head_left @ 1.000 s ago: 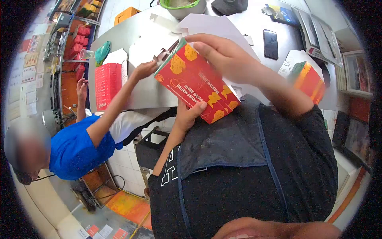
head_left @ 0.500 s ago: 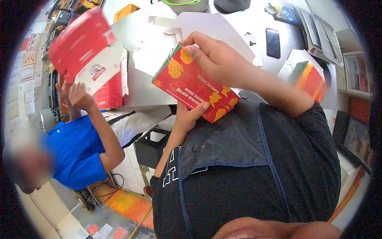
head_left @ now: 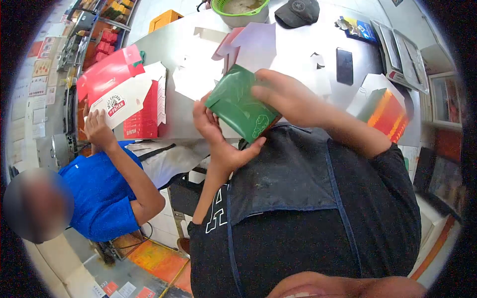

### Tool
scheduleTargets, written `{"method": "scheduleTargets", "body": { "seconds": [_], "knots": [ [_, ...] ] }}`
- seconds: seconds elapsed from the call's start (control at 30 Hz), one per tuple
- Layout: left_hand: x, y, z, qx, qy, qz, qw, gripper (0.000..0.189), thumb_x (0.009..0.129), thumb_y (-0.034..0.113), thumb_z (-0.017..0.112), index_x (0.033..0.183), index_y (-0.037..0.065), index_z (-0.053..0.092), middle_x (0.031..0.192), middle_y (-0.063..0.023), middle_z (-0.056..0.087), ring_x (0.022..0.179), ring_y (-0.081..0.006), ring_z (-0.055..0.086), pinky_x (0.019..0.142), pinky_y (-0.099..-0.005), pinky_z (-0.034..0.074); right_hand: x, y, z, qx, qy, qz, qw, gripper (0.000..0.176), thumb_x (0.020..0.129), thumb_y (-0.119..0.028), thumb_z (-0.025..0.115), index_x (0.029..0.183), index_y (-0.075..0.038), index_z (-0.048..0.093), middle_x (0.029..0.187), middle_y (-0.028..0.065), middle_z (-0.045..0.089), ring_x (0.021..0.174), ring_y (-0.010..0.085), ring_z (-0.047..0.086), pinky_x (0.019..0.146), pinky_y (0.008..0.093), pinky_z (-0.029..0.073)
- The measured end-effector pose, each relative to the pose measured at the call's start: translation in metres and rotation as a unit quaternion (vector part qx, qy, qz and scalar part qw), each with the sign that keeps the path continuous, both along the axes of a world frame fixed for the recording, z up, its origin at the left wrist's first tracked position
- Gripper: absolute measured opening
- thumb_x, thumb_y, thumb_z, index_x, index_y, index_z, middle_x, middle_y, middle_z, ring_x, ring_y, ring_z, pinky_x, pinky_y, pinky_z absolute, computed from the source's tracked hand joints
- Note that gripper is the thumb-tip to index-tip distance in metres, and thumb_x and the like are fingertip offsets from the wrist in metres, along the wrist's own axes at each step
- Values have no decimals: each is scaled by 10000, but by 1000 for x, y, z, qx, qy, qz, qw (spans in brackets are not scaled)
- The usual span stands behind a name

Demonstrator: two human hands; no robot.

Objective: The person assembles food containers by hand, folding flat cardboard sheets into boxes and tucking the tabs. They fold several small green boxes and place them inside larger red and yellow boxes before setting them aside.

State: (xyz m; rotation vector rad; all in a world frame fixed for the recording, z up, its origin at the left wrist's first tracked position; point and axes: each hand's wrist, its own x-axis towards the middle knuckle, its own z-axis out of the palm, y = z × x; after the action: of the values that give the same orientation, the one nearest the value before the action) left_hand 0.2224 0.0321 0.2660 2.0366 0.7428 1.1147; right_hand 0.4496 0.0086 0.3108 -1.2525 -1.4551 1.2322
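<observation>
A small cardboard food box [head_left: 243,102] is tilted in front of my chest, its green face with a pale line drawing turned toward me. My left hand [head_left: 221,144] cradles it from the left and below, thumb along the lower edge and fingers behind the left side. My right hand [head_left: 288,97], slightly smeared by motion, grips the box at its upper right edge with the fingers near the top of the green face. Just beyond the box, a white and pinkish cardboard blank [head_left: 256,44] lies on the metal table [head_left: 171,111].
At left, a co-worker in a blue shirt [head_left: 99,193] handles a red and white carton [head_left: 124,99], beside stacked red cartons [head_left: 141,119]. Across the table are a green-rimmed pot [head_left: 241,12], a black cap [head_left: 297,12] and a phone [head_left: 344,65]. Red-orange boxes [head_left: 387,111] stand at right.
The box has turned in my hands from its red printed face to its green face. My right hand has shifted right and down. The co-worker's red carton has tipped lower.
</observation>
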Motion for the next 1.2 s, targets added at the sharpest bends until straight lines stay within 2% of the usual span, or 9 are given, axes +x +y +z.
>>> {"method": "scheduleTargets", "body": {
  "seconds": [0.13,0.23,0.33,0.43,0.6,0.7,1.0,1.1,1.2],
  "knots": [
    [4,5,55,93,240,2,966,1114,570,340,942,1527,181,395,1396,-223,445,1214,-391,582,962,-447,536,-5,-12,-10,46,40,9,998,353,1084,-295,504,1246,13,567,1044,210,657,1016,279,647,898,401,498],
    [7,3,75,50,292,21,955,1004,533,386,939,1437,248,523,1320,-206,501,1063,-409,650,856,-481,573,0,-12,-7,30,40,37,998,375,1096,-291,473,1287,23,545,1098,214,649,1054,283,635,933,401,486],
    [10,1,88,45,345,12,938,1017,541,387,947,1436,206,500,1334,-198,526,1099,-417,654,919,-475,570,3,-13,-5,14,7,65,998,445,1105,-298,449,1372,52,511,1233,214,644,1161,260,609,1015,386,467],
    [13,2,88,63,343,10,937,982,530,387,923,1405,230,506,1315,-198,511,996,-419,670,805,-500,577,6,-14,-2,8,3,69,998,452,1102,-292,447,1376,61,513,1251,224,642,1181,273,609,1027,384,462],
    [15,6,90,81,349,-9,934,939,538,363,912,1365,222,490,1303,-201,512,997,-431,661,786,-501,576,10,-12,2,-16,17,64,998,402,1087,-261,452,1285,66,577,1188,242,652,1128,313,633,998,391,475],
    [16,8,89,102,343,-6,934,943,532,359,914,1358,215,480,1300,-198,510,989,-429,657,772,-503,575,1,-8,-3,91,-49,8,995,293,1058,-252,472,1100,5,605,944,260,645,929,429,644,841,471,495],
    [19,9,85,120,306,16,944,956,513,360,930,1341,197,480,1309,-187,502,987,-415,661,751,-510,572,-12,-8,9,96,-105,-26,989,288,1046,-243,459,1096,-2,609,925,284,651,933,493,627,835,553,485],
    [15,9,81,103,293,12,950,961,508,347,928,1342,178,482,1306,-176,503,1015,-404,655,807,-486,570,-8,-7,16,64,-142,26,987,311,1066,-230,465,1185,33,582,995,273,652,947,443,644,854,486,508],
    [6,18,66,74,241,-27,967,986,520,294,919,1379,141,459,1312,-157,503,1079,-361,638,901,-435,547,1,2,3,87,-3,82,993,324,1070,-274,490,1163,22,584,971,258,649,886,408,640,816,441,516]
  ]
}}
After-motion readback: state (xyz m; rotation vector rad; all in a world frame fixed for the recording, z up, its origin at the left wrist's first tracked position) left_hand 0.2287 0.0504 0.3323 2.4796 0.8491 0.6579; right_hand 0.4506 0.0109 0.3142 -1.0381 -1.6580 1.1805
